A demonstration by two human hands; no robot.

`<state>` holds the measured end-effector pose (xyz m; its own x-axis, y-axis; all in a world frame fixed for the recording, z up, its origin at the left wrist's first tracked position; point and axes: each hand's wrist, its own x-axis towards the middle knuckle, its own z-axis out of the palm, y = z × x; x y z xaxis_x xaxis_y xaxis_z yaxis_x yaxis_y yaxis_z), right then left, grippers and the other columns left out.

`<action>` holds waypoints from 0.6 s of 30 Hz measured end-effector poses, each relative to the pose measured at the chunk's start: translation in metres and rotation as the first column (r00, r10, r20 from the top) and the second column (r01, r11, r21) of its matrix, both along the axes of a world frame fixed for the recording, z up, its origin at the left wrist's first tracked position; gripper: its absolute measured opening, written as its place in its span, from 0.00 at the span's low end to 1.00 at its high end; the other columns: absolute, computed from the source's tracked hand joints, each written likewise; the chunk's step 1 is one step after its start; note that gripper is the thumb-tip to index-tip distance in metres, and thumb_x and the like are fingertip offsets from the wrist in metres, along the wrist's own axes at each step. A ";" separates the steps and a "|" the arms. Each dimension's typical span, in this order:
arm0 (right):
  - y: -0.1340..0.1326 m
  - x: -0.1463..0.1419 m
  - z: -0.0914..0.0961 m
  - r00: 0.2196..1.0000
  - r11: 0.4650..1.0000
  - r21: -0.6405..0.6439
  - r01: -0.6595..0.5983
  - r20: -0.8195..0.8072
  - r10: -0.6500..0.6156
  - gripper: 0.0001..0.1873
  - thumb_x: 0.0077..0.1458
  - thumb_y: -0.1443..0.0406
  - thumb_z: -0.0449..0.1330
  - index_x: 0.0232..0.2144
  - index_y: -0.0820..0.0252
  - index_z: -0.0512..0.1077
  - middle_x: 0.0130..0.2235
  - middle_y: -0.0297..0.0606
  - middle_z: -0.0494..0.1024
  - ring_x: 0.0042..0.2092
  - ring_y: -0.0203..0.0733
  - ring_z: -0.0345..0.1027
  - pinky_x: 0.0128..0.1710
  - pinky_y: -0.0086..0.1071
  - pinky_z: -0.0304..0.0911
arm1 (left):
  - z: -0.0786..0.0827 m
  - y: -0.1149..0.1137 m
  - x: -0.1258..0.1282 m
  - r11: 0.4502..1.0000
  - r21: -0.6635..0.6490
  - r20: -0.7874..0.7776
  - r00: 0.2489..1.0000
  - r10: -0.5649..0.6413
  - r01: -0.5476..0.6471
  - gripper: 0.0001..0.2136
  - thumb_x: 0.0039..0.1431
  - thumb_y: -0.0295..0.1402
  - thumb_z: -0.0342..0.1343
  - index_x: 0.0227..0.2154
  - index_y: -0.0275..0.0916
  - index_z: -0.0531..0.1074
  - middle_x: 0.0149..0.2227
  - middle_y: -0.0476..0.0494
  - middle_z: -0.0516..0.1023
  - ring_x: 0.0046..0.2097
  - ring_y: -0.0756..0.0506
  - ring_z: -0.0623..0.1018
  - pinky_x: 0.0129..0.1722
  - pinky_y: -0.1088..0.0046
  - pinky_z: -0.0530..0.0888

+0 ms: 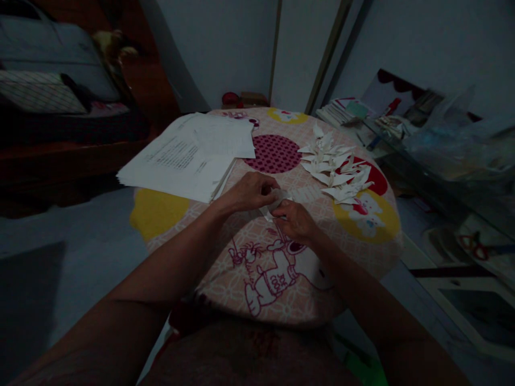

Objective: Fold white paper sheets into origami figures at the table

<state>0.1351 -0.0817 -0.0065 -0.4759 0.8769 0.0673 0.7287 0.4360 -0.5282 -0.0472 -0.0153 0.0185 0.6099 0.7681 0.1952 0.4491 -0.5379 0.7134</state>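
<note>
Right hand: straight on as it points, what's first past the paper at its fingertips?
Past the small white paper, the right hand would probably meet the left hand, up and to the left in the picture; exact depth is unclear.

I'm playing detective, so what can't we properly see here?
All in the head view:
- White paper: full shape hidden by the left hand and right hand.
- Printed pages: words too small and dim to read.
- Plastic bag: contents blurred by cloudy plastic.
- Left arm: upper part cut off by the bottom edge.
</note>
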 end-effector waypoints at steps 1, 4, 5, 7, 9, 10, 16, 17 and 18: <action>0.000 0.000 -0.001 1.000 1.000 0.013 0.002 0.007 -0.002 0.10 0.52 0.70 0.56 0.20 0.59 0.69 0.29 0.36 0.68 0.34 0.39 0.62 0.37 0.33 0.55 | -0.001 0.000 0.001 1.000 0.000 0.000 1.000 0.002 -0.002 0.10 0.51 0.28 0.57 0.35 0.34 0.80 0.19 0.54 0.68 0.24 0.53 0.65 0.27 0.75 0.60; 0.002 0.000 -0.006 1.000 0.999 0.037 -0.005 0.009 0.004 0.10 0.51 0.69 0.56 0.20 0.58 0.67 0.29 0.36 0.69 0.33 0.39 0.61 0.37 0.33 0.54 | -0.003 -0.001 0.002 1.000 -0.009 0.005 1.000 -0.002 0.002 0.10 0.50 0.26 0.57 0.34 0.35 0.80 0.19 0.54 0.68 0.24 0.53 0.65 0.27 0.75 0.59; 0.003 0.000 -0.007 1.000 0.999 0.036 -0.009 0.008 0.009 0.10 0.51 0.69 0.57 0.19 0.58 0.67 0.29 0.35 0.69 0.33 0.39 0.61 0.37 0.33 0.54 | -0.003 -0.001 0.003 1.000 -0.011 0.007 1.000 -0.004 0.004 0.10 0.50 0.26 0.57 0.34 0.35 0.80 0.19 0.54 0.68 0.24 0.53 0.65 0.27 0.75 0.60; 0.005 0.000 -0.008 1.000 1.000 0.020 -0.015 0.010 0.014 0.10 0.50 0.69 0.57 0.18 0.58 0.65 0.28 0.35 0.69 0.32 0.38 0.60 0.35 0.33 0.52 | -0.003 -0.001 0.004 1.000 -0.010 0.005 1.000 -0.004 0.004 0.10 0.50 0.26 0.56 0.34 0.35 0.80 0.20 0.54 0.69 0.24 0.53 0.66 0.28 0.75 0.60; 0.006 0.000 -0.006 1.000 1.000 -0.004 -0.008 0.010 0.008 0.11 0.49 0.69 0.57 0.17 0.58 0.64 0.25 0.34 0.67 0.30 0.37 0.59 0.34 0.33 0.50 | -0.003 -0.001 0.005 1.000 0.004 -0.009 1.000 0.007 -0.007 0.11 0.49 0.25 0.56 0.35 0.35 0.80 0.19 0.54 0.69 0.24 0.53 0.66 0.28 0.75 0.60; 0.006 0.000 -0.005 1.000 1.000 -0.016 -0.007 0.004 0.007 0.12 0.49 0.69 0.57 0.16 0.58 0.62 0.24 0.33 0.66 0.29 0.37 0.58 0.33 0.33 0.49 | -0.003 -0.001 0.005 1.000 0.016 -0.018 1.000 0.016 -0.016 0.11 0.49 0.25 0.56 0.36 0.35 0.80 0.19 0.54 0.68 0.24 0.53 0.65 0.28 0.74 0.60; 0.005 0.001 -0.001 0.997 0.997 -0.073 -0.022 -0.082 0.016 0.14 0.48 0.67 0.56 0.15 0.58 0.57 0.20 0.30 0.58 0.26 0.35 0.55 0.30 0.33 0.45 | -0.005 -0.001 0.006 0.995 0.091 -0.061 0.997 0.050 -0.045 0.12 0.49 0.24 0.56 0.36 0.36 0.80 0.19 0.55 0.66 0.24 0.53 0.64 0.29 0.74 0.59; 0.005 0.000 -0.002 0.997 0.997 -0.076 -0.015 -0.079 0.009 0.14 0.48 0.67 0.56 0.15 0.58 0.58 0.20 0.30 0.58 0.26 0.35 0.54 0.30 0.33 0.45 | -0.005 -0.001 0.006 0.994 0.099 -0.074 0.996 0.057 -0.049 0.13 0.49 0.24 0.56 0.37 0.36 0.80 0.19 0.54 0.67 0.25 0.52 0.65 0.29 0.73 0.59; 0.005 0.000 -0.003 0.998 0.997 -0.076 -0.008 -0.070 0.002 0.14 0.48 0.68 0.56 0.15 0.58 0.58 0.19 0.29 0.57 0.25 0.34 0.53 0.30 0.34 0.44 | -0.004 -0.002 0.006 0.993 0.105 -0.086 0.994 0.064 -0.055 0.13 0.48 0.23 0.56 0.37 0.36 0.80 0.20 0.54 0.67 0.25 0.52 0.65 0.29 0.73 0.59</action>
